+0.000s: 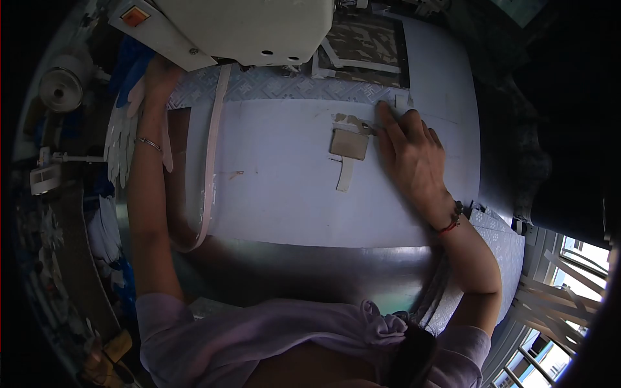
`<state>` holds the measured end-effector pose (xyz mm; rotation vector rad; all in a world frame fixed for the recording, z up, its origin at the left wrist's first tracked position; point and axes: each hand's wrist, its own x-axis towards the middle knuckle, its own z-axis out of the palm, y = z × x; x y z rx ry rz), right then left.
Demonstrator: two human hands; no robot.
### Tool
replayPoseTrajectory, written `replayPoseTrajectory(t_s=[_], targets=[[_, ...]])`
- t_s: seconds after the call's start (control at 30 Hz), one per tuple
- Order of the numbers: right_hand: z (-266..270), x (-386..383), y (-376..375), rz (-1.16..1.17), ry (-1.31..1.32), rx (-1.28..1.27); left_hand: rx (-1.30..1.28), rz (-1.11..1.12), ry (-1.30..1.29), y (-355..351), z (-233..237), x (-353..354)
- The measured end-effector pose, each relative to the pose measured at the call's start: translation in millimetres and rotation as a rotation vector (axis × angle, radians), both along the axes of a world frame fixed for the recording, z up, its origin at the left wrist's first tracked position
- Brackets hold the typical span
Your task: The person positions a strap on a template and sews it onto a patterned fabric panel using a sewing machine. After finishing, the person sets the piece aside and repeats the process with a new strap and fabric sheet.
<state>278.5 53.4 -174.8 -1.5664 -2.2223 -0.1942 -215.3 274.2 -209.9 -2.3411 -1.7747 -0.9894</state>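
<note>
A pale strip of fabric with a woven geometric pattern (272, 87) runs sideways under the sewing machine head (259, 29). My left hand (160, 79) is at the strip's left end, beside the machine; its fingers are mostly hidden behind the housing. My right hand (414, 152) rests palm down on the white work surface (291, 207). Its index finger reaches the strip's lower edge, with the other fingers bent and apart. Left of that hand lie a small tan square pad (348, 144) and a small dark metallic piece (368, 129), partly hidden by the fingers.
A long pale pink band (213, 155) hangs from the machine and curves over the front edge. A camouflage-patterned panel (369, 45) sits behind the strip. White gloves (123, 142) hang at left. Patterned fabric (495, 258) is piled at right, near my elbow.
</note>
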Motion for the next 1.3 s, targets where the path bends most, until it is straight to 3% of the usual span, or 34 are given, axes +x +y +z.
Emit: replayPoseTrajectory(t_s=[1.03,1.1,1.17,1.27,1.3], targets=[[2,0,1,0.012,0.02,-0.024,-0.09,0.021,-0.011,-9,13,12],[5,3,-2,0.009,0.025,-0.046,-0.225,-0.038,-0.126,-11,21,15],[8,-3,2,0.021,0.045,-0.074,-0.466,0.015,-0.433,-33,42,30],[8,-5,2,0.005,0.008,-0.075,-0.5,-0.208,-0.457,-34,43,10],[8,-5,3,0.046,0.012,-0.062,-0.446,-0.16,-0.447,-38,45,18]])
